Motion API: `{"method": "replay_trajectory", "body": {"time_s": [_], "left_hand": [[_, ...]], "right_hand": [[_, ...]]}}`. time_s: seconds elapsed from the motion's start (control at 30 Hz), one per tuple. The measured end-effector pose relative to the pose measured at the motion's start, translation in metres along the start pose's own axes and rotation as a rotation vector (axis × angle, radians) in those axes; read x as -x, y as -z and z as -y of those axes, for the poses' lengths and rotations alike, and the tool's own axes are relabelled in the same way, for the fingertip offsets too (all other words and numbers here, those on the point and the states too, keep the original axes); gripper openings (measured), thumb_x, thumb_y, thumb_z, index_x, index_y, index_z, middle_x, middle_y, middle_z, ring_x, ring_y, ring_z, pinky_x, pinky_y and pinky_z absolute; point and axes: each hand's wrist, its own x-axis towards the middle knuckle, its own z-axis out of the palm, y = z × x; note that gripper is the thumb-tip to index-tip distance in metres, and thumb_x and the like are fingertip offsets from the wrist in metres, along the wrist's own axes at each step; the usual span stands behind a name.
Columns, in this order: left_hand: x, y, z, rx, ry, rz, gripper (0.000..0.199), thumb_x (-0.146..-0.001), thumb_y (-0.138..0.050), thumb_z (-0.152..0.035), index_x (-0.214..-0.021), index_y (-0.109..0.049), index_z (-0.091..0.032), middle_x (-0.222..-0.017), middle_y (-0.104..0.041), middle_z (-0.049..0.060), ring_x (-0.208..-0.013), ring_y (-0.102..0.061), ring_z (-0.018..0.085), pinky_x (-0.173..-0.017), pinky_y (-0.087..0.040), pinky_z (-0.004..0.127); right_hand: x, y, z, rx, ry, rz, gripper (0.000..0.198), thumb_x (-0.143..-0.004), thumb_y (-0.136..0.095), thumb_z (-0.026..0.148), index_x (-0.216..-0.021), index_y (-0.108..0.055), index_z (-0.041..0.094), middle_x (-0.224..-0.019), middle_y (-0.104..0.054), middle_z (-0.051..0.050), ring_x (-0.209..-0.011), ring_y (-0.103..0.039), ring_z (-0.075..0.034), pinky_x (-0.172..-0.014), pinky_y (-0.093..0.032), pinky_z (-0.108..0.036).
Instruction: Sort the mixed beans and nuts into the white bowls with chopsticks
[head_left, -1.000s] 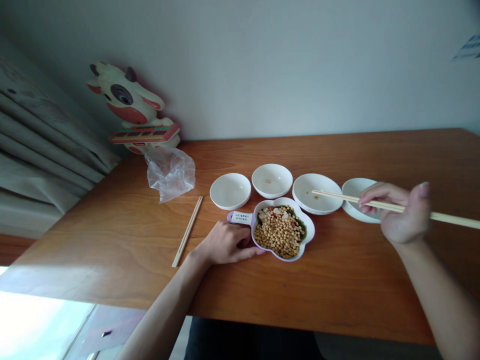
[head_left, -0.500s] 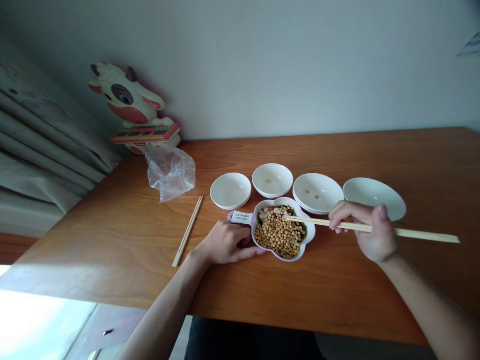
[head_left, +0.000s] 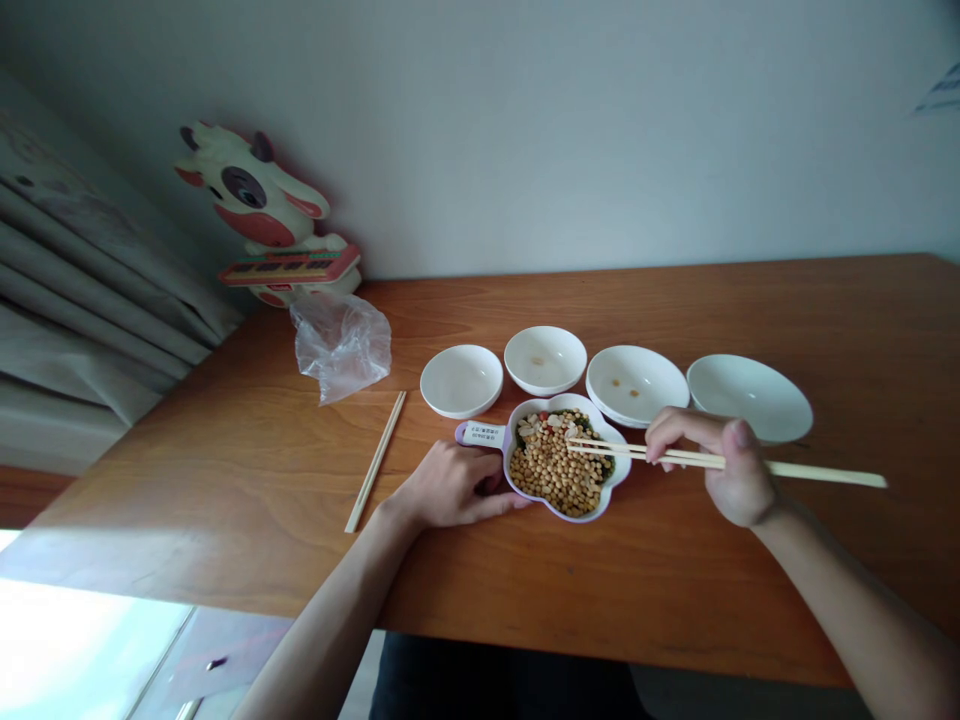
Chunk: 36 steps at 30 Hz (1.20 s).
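Note:
A flower-shaped, lilac-rimmed bowl with a labelled handle stands before me, filled with yellow soybeans, some pale peanut-like pieces, red bits and dark green ones. My left hand rests on the table at its left, fingers curled by the handle and thumb against the bowl's near side. In my right hand is a pair of wooden chopsticks. Their tips are a little apart among the beans and pale pieces; whether anything sits between them I cannot tell.
Behind the bowl stand white bowls: one at left, one in the middle, a stacked pair holding two brown pieces, and one at right. More chopsticks, a plastic bag and a cow toy lie left.
My right hand has moved slightly left with the chopsticks, and their tips have parted over the beans. The left hand and the bowl have stayed put.

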Motion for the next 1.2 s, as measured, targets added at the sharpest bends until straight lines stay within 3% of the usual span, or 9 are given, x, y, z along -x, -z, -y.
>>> {"method": "replay_trajectory", "body": {"time_s": [0.37,0.67,1.2], "left_hand": [[-0.001,0.001,0.0,-0.001,0.005,0.009,0.052,-0.104,-0.066,-0.061,-0.074,-0.064,-0.018,-0.072,-0.07,0.002,-0.059,-0.056,0.013,-0.058,-0.035,0.028],[0.0,0.001,0.0,-0.002,0.002,0.003,0.051,-0.104,-0.066,-0.06,-0.074,-0.063,-0.018,-0.072,-0.07,0.002,-0.06,-0.055,0.012,-0.058,-0.034,0.028],[0.0,0.0,0.0,0.01,-0.003,-0.001,0.052,-0.104,-0.065,-0.061,-0.074,-0.063,-0.018,-0.072,-0.071,0.003,-0.059,-0.055,0.012,-0.058,-0.034,0.027]], "right_hand": [[0.001,-0.005,0.0,-0.012,-0.007,-0.039,0.079,-0.111,-0.021,0.07,-0.085,-0.081,0.026,-0.081,-0.071,-0.008,-0.07,-0.06,-0.024,-0.068,-0.046,-0.039],[-0.007,0.002,0.015,-0.059,0.0,-0.155,0.082,-0.108,-0.025,0.075,-0.079,-0.083,0.026,-0.072,-0.068,-0.009,-0.063,-0.058,-0.024,-0.058,-0.044,-0.039],[-0.003,-0.001,0.002,-0.014,-0.051,-0.033,0.083,-0.109,-0.017,0.075,-0.084,-0.079,0.025,-0.077,-0.068,-0.007,-0.066,-0.057,-0.023,-0.065,-0.045,-0.039]]}}
